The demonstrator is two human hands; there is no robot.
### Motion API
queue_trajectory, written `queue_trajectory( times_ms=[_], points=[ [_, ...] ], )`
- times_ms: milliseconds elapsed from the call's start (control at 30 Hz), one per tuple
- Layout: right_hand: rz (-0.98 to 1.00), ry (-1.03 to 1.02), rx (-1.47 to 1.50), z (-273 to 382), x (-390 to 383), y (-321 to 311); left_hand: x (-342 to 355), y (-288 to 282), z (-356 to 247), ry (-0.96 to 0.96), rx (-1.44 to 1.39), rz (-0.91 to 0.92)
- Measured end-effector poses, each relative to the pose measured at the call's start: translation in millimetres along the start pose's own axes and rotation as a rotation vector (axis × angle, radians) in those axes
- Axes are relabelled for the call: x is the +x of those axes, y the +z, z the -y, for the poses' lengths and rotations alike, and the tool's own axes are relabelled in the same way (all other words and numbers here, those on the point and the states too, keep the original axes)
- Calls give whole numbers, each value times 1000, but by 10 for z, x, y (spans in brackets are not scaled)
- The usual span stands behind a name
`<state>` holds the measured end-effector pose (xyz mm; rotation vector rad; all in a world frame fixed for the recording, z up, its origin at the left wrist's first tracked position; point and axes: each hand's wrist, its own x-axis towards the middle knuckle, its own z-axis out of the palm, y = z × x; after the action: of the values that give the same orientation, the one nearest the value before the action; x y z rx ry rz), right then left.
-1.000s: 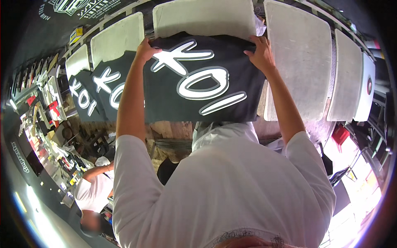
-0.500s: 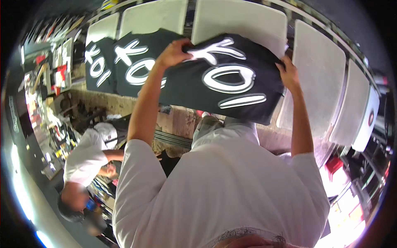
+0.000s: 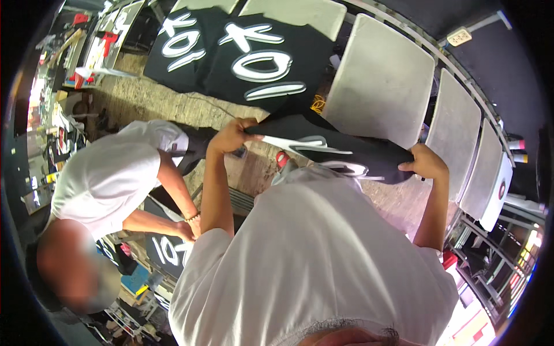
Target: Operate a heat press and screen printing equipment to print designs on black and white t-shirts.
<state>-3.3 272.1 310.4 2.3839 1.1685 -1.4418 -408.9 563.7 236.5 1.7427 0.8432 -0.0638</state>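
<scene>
My left hand [image 3: 239, 135] and my right hand [image 3: 421, 161] are closed on opposite ends of a black fabric piece [image 3: 372, 150] with a large white print. It hangs lifted in front of my body, sagging and tilted so that the print is foreshortened. Beyond it, two more black pieces [image 3: 303, 63] with similar white prints lie on pale platens [image 3: 288, 11]. A bare grey platen [image 3: 381, 75] stands just behind the held piece, with further platens to the right.
A co-worker [image 3: 107, 179] in a white shirt bends at my left, both hands near another black printed piece [image 3: 164, 248]. A yellow cord [image 3: 317, 104] shows between platens. A rail [image 3: 438, 57] runs behind them; cluttered racks stand at both sides.
The held piece has come off the platen toward my body and folded out of flat, baring the platen behind it. My view has turned, and the co-worker is bent further over at the left.
</scene>
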Motion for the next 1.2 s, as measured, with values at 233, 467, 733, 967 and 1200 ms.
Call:
queue_trajectory(
  times_ms=[233, 467, 733, 967, 1200],
  points=[
    [-236, -483, 86, 1195, -125, 294, -629, -877, 942, 215, -152, -225],
    [-230, -520, 82, 1858, 122, 478, -728, -1479, 1243, 339, -328, -539],
    [-204, -524, -23, 2245, 590, 650, -486, -2054, 1554, 410, -685, -594],
    [-139, -477, 215, 2235, 825, -37, -34, -2841, 829, 355, -375, -591],
    [-678, -230, 574, 1796, 2441, -719, 2498, -3379, 639, 131, -52, -404]
  ],
)
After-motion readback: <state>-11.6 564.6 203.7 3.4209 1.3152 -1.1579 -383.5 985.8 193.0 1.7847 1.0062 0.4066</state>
